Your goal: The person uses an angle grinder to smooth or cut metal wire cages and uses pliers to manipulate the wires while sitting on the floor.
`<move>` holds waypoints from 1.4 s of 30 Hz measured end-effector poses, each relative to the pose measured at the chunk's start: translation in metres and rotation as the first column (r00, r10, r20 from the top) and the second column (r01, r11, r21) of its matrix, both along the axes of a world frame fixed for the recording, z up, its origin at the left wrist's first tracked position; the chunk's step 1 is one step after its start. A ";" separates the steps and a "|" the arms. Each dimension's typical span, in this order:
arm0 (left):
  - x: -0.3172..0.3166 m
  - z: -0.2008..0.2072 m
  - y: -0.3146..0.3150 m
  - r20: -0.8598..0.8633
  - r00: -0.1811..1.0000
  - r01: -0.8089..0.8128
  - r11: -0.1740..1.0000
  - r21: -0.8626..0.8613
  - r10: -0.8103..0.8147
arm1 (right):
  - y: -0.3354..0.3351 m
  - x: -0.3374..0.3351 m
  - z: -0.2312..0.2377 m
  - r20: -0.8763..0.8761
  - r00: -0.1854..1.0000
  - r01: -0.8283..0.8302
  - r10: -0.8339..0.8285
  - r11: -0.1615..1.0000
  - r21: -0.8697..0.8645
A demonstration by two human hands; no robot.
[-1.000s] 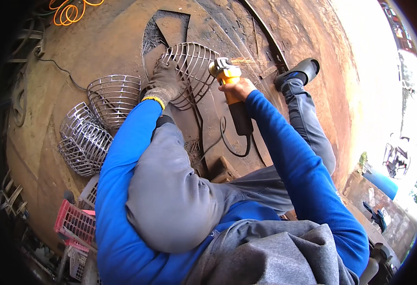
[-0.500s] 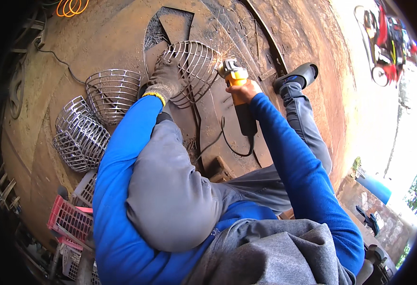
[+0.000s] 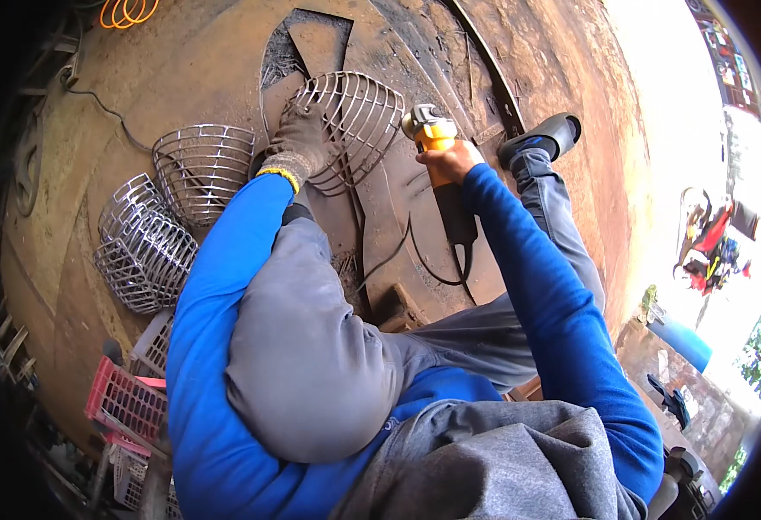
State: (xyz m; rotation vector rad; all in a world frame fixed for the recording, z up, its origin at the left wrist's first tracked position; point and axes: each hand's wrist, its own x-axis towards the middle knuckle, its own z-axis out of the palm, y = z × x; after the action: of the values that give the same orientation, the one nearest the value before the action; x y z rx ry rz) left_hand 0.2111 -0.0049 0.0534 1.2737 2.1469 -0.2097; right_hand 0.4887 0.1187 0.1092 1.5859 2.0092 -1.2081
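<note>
My left hand [image 3: 298,143], in a grey knit glove with a yellow cuff edge, grips the near left side of a metal wire basket [image 3: 363,117]. The basket is tilted on the floor plates, and the fingertips are partly hidden against its bars. Bare, my right hand [image 3: 452,162] is wrapped round a yellow and black angle grinder [image 3: 443,178]. The grinder's head points away from me, just right of the basket's rim and apart from it. Its black cord curls back toward my legs. No sparks show at the disc.
More wire baskets stand at left, one single [image 3: 204,173] and a nested stack [image 3: 145,247]. Pink and white plastic crates [image 3: 129,403] lie at lower left. A long metal strip [image 3: 488,61] crosses the far floor. An orange coiled hose [image 3: 127,12] lies at far left.
The grinder has moved slightly right, away from the basket's rim, and the sparks there have stopped. My left hand keeps its hold. At far right, a red vehicle-like shape has shifted toward me.
</note>
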 end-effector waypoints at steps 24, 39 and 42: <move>0.007 0.035 0.004 0.047 0.995 -0.087 0.995 -0.044 0.089 | 0.029 -0.047 0.059 0.343 0.888 -0.314 0.306 0.949 -0.033; 0.005 0.020 -0.004 -0.002 0.993 -0.121 0.989 0.081 0.122 | 0.012 -0.055 0.056 0.294 0.813 -0.506 0.503 0.859 -0.072; 0.006 0.027 -0.003 0.057 0.994 -0.099 0.985 0.139 0.091 | 0.016 -0.031 0.049 0.181 0.844 -0.499 0.505 0.863 -0.076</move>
State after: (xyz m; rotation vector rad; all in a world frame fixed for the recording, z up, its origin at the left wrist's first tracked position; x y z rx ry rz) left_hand 0.2169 -0.0078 0.0801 1.2370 2.2055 0.0150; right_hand 0.4574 0.1346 0.1586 1.0106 2.0809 -0.8338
